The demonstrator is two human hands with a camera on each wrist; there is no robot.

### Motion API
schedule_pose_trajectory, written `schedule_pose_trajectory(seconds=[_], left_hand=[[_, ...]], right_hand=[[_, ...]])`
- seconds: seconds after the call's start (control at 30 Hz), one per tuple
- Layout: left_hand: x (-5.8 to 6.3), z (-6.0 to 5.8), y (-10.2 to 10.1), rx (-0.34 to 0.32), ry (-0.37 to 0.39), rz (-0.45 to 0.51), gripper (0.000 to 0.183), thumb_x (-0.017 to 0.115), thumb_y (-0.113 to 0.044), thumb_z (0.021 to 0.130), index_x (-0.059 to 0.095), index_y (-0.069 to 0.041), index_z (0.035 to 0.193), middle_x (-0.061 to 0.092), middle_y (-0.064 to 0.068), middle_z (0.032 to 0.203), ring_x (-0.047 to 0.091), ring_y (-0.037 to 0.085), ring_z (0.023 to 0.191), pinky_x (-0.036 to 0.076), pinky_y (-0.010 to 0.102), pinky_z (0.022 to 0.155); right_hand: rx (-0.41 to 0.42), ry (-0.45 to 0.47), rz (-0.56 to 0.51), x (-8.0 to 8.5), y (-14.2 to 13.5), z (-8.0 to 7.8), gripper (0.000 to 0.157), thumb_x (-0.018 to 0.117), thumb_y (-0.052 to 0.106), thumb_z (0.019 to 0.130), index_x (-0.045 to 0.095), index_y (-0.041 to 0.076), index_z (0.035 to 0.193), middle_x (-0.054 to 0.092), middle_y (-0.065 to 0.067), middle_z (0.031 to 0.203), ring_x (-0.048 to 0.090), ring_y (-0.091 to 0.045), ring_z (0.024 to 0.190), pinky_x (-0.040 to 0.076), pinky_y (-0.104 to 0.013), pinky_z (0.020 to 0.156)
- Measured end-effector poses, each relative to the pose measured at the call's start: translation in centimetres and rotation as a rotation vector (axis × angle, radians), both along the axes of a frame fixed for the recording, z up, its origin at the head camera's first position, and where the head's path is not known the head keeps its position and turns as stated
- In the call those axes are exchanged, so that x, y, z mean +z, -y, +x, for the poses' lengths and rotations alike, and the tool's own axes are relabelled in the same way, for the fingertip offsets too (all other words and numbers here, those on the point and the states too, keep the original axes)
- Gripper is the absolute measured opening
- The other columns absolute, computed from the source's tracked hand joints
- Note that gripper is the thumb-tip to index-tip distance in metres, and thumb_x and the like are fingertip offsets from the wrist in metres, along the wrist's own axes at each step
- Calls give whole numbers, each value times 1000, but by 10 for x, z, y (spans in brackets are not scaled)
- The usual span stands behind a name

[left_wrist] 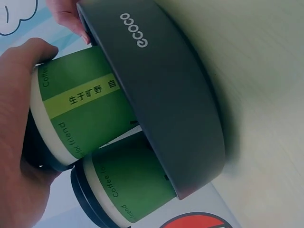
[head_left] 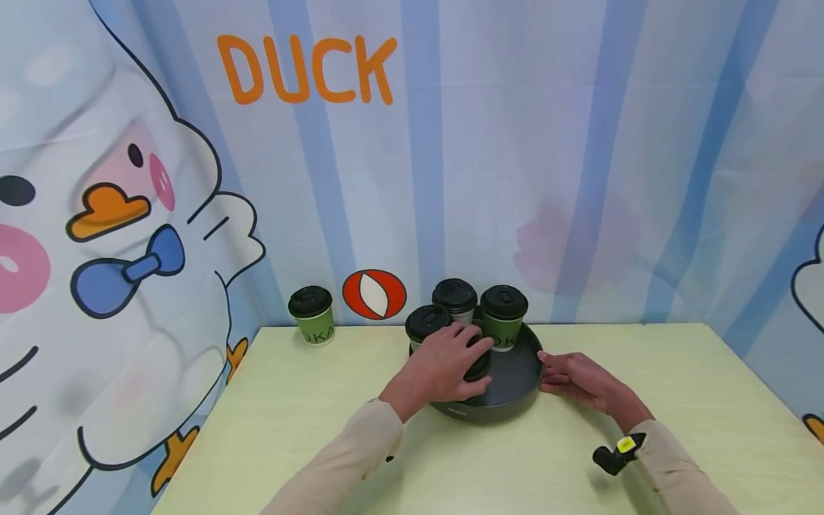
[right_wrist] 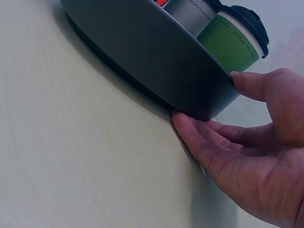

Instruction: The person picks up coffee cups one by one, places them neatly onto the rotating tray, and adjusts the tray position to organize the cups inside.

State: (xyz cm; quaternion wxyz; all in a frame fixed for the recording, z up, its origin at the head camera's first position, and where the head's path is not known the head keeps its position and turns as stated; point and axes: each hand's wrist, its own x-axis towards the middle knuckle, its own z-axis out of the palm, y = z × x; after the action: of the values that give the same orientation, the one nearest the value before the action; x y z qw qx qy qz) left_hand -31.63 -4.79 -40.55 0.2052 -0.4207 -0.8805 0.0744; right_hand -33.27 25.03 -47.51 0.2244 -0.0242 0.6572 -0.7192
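A round dark grey tray (head_left: 515, 390) with "ecoco" on its side carries several lidded paper coffee cups. My left hand (head_left: 444, 361) grips a green paper cup (left_wrist: 78, 97) from above, around its black lid, at the tray's front left. Just behind it is another green cup (head_left: 428, 323), partly covered by the hand in the head view. A greyish cup (head_left: 455, 299) and a green cup (head_left: 503, 322) stand toward the tray's back. At the right side my right hand (head_left: 579, 380) pinches the tray, thumb on the rim and fingers at the lower edge.
One more green cup (head_left: 313, 318) with a black lid stands alone at the table's back left. The pale yellow table (head_left: 644, 350) ends at a blue striped backdrop (head_left: 489, 143) printed with a duck. A wrist camera (head_left: 616, 454) sits at the right cuff.
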Motion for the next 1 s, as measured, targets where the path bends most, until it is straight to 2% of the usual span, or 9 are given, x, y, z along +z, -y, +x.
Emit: schedule_pose_trajectory(seconds=[0.53, 0.7, 1.0], left_hand=[[3, -1, -2, 49, 95, -13, 58, 43, -60, 92, 45, -27, 140, 46, 1, 138, 47, 20, 121, 42, 35, 102], [5, -3, -2, 48, 136, -6, 59, 44, -61, 91, 46, -27, 140, 47, 2, 138, 47, 20, 121, 43, 35, 101], [6, -5, -3, 47, 171, -14, 61, 43, -63, 91, 44, -28, 141, 46, 1, 137, 46, 19, 122, 42, 35, 102]], right_hand=[[-15, 0, 3, -2, 1, 0, 63, 55, 29, 98, 33, -18, 134, 58, -17, 106, 64, -21, 97, 50, -38, 93], [1, -5, 10, 1, 1, 1, 62, 53, 29, 99, 32, -17, 136, 57, -19, 111, 63, -22, 101, 49, -38, 95], [-10, 0, 9, 2, 1, 2, 62, 54, 28, 99, 33, -17, 134, 57, -19, 109, 64, -22, 98, 50, -38, 93]])
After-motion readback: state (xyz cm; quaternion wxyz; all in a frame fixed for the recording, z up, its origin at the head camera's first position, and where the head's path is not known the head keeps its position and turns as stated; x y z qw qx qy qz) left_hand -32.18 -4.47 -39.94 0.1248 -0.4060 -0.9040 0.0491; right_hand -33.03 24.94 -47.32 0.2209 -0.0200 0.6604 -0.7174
